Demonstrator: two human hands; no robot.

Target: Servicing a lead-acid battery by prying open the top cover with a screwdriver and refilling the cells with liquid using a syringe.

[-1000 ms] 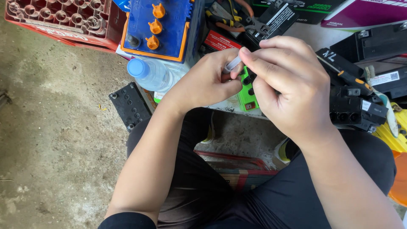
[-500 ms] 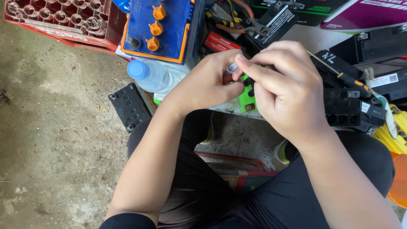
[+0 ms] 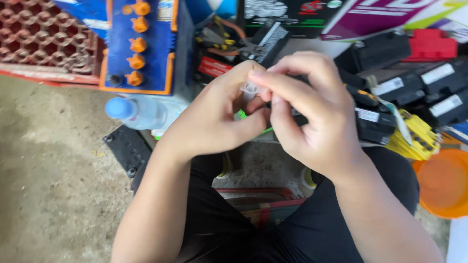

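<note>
Concrete floor (image 3: 53,195), cluttered ahead: a blue battery with orange caps (image 3: 139,46), black batteries (image 3: 404,83), a plastic bottle (image 3: 141,112). Above the lap, both hands meet. The right hand (image 3: 312,122) pinches a small clear tube (image 3: 250,89) — apparently upright, though blurred — from its right side; the left hand (image 3: 214,119) curls closed beneath it, touching, equally near.

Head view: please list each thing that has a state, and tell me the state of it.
left hand: closed, pinching the small clear tube
right hand: closed, fingertips on the small clear tube
small clear tube: held between both hands
plastic bottle: lying on its side, blue cap on
blue battery: orange caps fitted, one hole uncapped
orange bowl: upright on the ground
</note>
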